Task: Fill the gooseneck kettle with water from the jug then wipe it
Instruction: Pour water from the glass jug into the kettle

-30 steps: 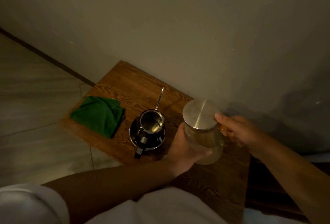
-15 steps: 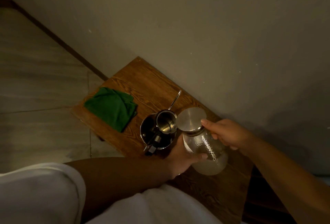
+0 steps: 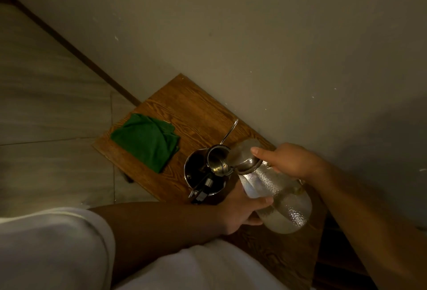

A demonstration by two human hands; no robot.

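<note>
A steel gooseneck kettle (image 3: pixel 203 174) stands lidless on the wooden table (image 3: pixel 194 109), its thin spout pointing away toward the wall and its dark handle toward me. A textured glass jug (image 3: pixel 277 195) with a metal lid is tilted steeply left, its mouth right at the kettle's open neck. My left hand (image 3: pixel 242 208) cups the jug's underside. My right hand (image 3: pixel 288 160) holds the jug near its handle, with the thumb pressed on the lid. A folded green cloth (image 3: pixel 145 141) lies on the table's left end.
The table stands against a plain wall (image 3: pixel 254 35), with tiled floor (image 3: pixel 46 104) to its left. My white-clothed knees (image 3: pixel 57 248) fill the lower left of the view.
The jug has tipped further over, from upright to steeply tilted, and its mouth has moved left up to the kettle's opening. Both hands stayed on the jug.
</note>
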